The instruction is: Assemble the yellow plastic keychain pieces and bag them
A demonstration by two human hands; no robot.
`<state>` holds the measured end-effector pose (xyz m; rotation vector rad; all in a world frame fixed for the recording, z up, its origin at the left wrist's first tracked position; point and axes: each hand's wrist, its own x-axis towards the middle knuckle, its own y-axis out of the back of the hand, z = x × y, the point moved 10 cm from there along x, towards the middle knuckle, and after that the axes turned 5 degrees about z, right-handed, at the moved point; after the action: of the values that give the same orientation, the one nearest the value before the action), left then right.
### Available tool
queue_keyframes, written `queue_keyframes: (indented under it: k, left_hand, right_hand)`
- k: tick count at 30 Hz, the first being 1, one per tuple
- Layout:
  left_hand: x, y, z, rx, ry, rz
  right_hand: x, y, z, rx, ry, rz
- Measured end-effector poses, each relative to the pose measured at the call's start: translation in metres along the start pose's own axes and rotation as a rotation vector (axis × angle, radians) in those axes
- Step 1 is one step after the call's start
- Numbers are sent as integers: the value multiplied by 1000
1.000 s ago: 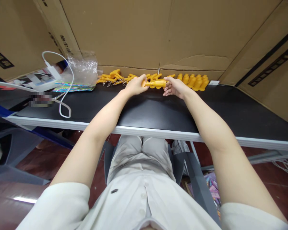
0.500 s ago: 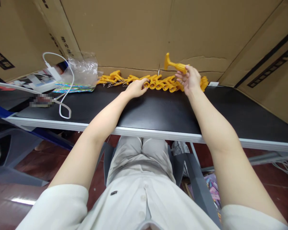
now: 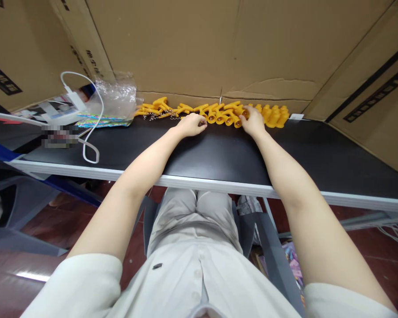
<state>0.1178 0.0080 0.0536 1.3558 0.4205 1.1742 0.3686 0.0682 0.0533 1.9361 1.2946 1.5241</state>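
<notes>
A row of yellow plastic pieces [image 3: 222, 114] with T-shaped handles lies along the back of the black table [image 3: 219, 154], against the cardboard wall. My left hand [image 3: 192, 125] rests on the table with curled fingers, its fingertips against the open end of one piece [image 3: 204, 117]; whether it grips the piece is unclear. My right hand [image 3: 253, 123] is down at the row, fingers closed over a yellow piece [image 3: 243, 113] among the others. More upright yellow pieces [image 3: 274, 115] stand to the right of that hand. Small metal chains [image 3: 159, 115] lie by the left pieces.
A crumpled clear plastic bag [image 3: 116, 95] on a colourful sheet, a white charger with its cable [image 3: 89, 145] and some papers sit at the left. Cardboard walls [image 3: 199, 44] close off the back and right. The table's white front edge [image 3: 219, 184] runs above my lap.
My right hand lifted a yellow piece away from my left hand, held it in the air, then lowered it into the row. My left hand stayed at the row's front.
</notes>
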Motion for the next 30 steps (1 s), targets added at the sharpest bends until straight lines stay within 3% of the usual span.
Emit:
queue_keyframes:
  k: [3,7,10,16,18,22,28,30]
  left_hand:
    - [0,1,1,-1,-9,4]
    - [-1,1,1,2,-9,7]
    - [-1,1,1,1,-5,6]
    - [-2,1,3,14,1,-9]
    - [-2,1,5,22,1,-20]
    - [-3,1,6,31,9,-31]
    - [-1,0,3,16,1,-14]
    - [-1,-1,2,15,2,-17]
  right_hand:
    - [0,-15,6,-17,-14,-82]
    - [-1,-11,5,-1,-4,-104]
    - [-1,10,10,-48,-59,-64]
    - [-13,72,31,-102,-191,147]
    - [-18,71,43,-171,-272,59]
    - [-29,44,64,-382,-424,-280]
    - [-23,38,71,-507,-473,-311]
    - [-18,41,65,-494,-422,-285]
